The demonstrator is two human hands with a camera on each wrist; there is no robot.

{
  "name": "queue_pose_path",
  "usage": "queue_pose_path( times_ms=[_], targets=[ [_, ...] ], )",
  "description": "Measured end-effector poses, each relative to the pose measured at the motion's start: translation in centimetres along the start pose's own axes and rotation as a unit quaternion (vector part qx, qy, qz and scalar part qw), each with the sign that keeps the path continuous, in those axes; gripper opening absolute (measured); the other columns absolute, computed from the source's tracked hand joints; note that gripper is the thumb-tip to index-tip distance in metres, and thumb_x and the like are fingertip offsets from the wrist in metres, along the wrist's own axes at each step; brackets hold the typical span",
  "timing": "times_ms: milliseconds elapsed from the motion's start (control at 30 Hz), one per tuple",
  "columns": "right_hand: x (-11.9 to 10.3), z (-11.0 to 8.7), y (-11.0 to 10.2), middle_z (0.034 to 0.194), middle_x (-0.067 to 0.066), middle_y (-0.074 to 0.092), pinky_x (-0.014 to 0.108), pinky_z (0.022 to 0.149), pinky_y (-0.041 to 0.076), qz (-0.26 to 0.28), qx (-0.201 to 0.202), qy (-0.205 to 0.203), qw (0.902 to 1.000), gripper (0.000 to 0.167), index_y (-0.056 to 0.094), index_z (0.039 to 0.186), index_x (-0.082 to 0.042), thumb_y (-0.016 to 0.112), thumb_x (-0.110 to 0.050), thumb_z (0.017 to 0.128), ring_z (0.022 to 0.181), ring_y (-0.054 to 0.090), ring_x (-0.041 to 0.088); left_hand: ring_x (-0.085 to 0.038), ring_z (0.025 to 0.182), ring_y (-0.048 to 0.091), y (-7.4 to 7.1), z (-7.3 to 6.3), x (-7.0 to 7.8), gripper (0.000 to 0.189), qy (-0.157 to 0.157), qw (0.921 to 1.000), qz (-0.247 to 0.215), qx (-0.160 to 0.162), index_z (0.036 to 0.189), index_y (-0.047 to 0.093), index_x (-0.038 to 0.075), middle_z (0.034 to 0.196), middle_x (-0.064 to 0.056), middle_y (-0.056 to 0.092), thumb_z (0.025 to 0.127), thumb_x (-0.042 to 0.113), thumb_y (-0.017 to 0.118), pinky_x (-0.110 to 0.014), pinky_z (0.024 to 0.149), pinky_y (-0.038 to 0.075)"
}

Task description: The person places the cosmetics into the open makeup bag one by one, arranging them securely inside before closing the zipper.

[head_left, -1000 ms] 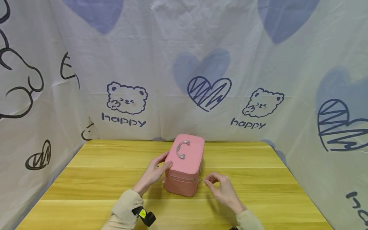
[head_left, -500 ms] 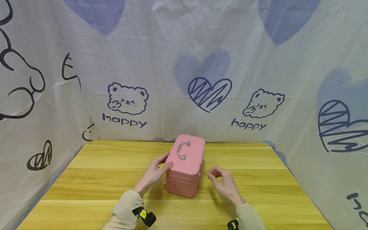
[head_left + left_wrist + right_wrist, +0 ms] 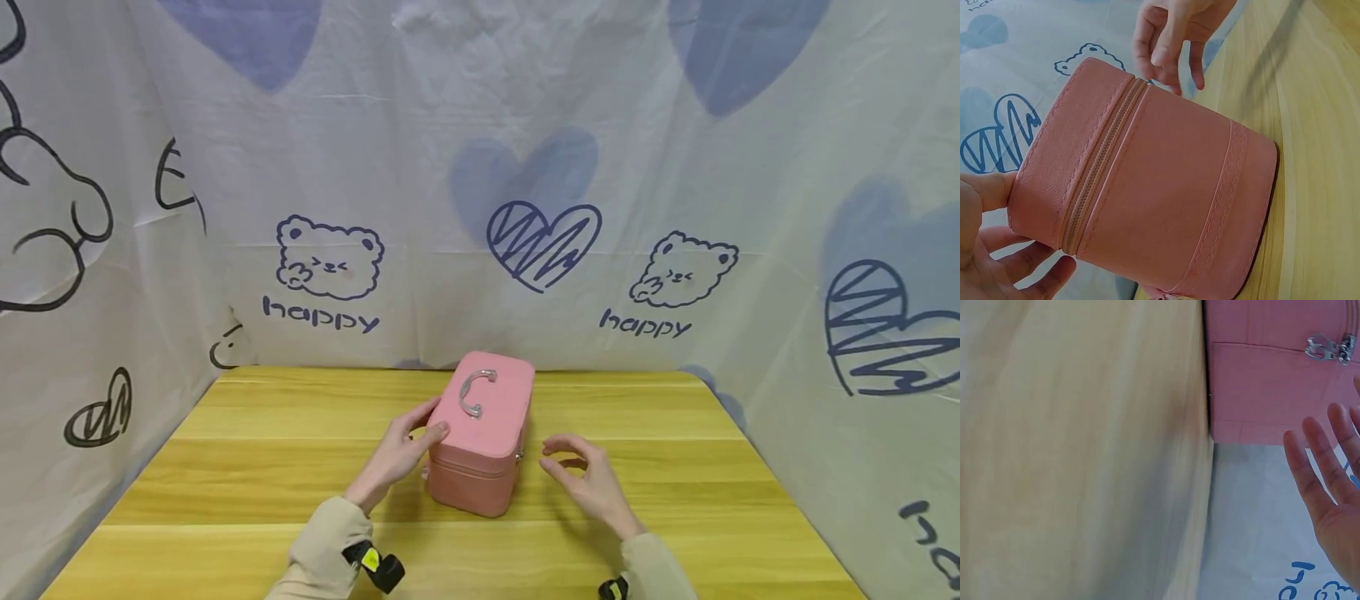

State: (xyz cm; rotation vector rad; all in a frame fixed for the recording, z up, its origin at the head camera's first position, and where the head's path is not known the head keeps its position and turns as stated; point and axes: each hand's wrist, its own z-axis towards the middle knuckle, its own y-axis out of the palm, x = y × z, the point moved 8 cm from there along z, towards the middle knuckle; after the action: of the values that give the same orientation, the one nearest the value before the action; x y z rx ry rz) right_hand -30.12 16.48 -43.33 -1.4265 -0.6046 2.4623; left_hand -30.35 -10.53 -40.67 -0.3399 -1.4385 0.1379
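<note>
A pink vanity case [image 3: 487, 417] with a silver handle [image 3: 471, 393] on its lid stands on the table, its lid down. My left hand [image 3: 401, 450] holds its near left edge, thumb on the lid and fingers along the side. In the left wrist view the zipper [image 3: 1104, 165] round the case has its teeth together across the near end. A silver zipper pull [image 3: 1329, 348] hangs on the right side of the case. My right hand [image 3: 588, 479] is in the air a little right of that pull, fingers apart and holding nothing.
The wooden table [image 3: 675, 500] reaches back to a white cloth [image 3: 420, 167] printed with hearts and bears. The cloth also hangs along both sides. A black wrist camera [image 3: 378, 567] sits on the left sleeve.
My right hand drew the zipper pull from the near corner back along the right side, then let go of it and moved slightly away. My left hand has kept its hold.
</note>
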Motion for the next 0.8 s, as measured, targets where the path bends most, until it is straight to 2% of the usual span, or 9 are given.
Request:
queue_pose_path(
  times_ms=[133, 333, 467, 600, 800],
  targets=[
    [-0.3, 0.0, -0.3, 0.114, 0.016, 0.072, 0.029, 0.086, 0.057, 0.023, 0.017, 0.003, 0.9996, 0.024, 0.068, 0.118, -0.005, 0.069, -0.01, 0.094, 0.105, 0.069, 0.023, -0.037, 0.136, 0.049, 0.0, 0.0, 0.0, 0.057, 0.002, 1.0, 0.0, 0.003, 0.152, 0.043, 0.003, 0.147, -0.022, 0.054, 0.101, 0.023, 0.061, -0.057, 0.114, 0.037],
    [-1.5, 0.1, 0.1, 0.112, 0.021, 0.073, 0.026, 0.086, 0.056, 0.057, 0.054, 0.013, 0.9968, 0.02, 0.07, 0.115, -0.002, 0.064, -0.007, 0.097, 0.1, 0.066, -0.001, -0.037, 0.135, 0.05, 0.0, 0.0, 0.0, 0.056, 0.006, 1.0, -0.002, 0.005, 0.151, 0.043, 0.002, 0.146, -0.022, 0.055, 0.101, 0.021, 0.061, -0.057, 0.113, 0.038],
    [-3.0, 0.3, 0.7, 0.115, 0.023, 0.072, 0.026, 0.088, 0.055, 0.08, 0.06, 0.022, 0.9947, 0.022, 0.07, 0.117, 0.002, 0.062, -0.006, 0.098, 0.102, 0.063, -0.004, -0.037, 0.135, 0.05, 0.1, 0.1, 0.0, 0.056, 0.009, 0.9999, -0.006, 0.006, 0.151, 0.044, 0.002, 0.146, -0.022, 0.055, 0.101, 0.021, 0.06, -0.057, 0.113, 0.038],
    [-4.5, 0.2, 1.4, 0.116, 0.019, 0.072, 0.026, 0.087, 0.054, 0.082, 0.065, 0.044, 0.9935, 0.025, 0.07, 0.119, -0.001, 0.065, -0.009, 0.097, 0.105, 0.063, 0.001, -0.037, 0.135, 0.05, 0.1, 0.0, 0.1, 0.056, 0.012, 0.9999, -0.008, 0.008, 0.15, 0.045, 0.002, 0.146, -0.022, 0.055, 0.101, 0.022, 0.06, -0.057, 0.113, 0.038],
    [-5.8, 0.1, 2.1, 0.115, 0.015, 0.072, 0.028, 0.083, 0.055, 0.06, 0.091, 0.083, 0.9905, 0.031, 0.07, 0.121, -0.003, 0.072, -0.015, 0.092, 0.105, 0.068, 0.024, -0.038, 0.137, 0.049, 0.1, -0.1, 0.0, 0.056, 0.009, 0.9999, -0.007, 0.013, 0.15, 0.044, 0.001, 0.147, -0.023, 0.054, 0.101, 0.023, 0.061, -0.059, 0.114, 0.036]
  ],
)
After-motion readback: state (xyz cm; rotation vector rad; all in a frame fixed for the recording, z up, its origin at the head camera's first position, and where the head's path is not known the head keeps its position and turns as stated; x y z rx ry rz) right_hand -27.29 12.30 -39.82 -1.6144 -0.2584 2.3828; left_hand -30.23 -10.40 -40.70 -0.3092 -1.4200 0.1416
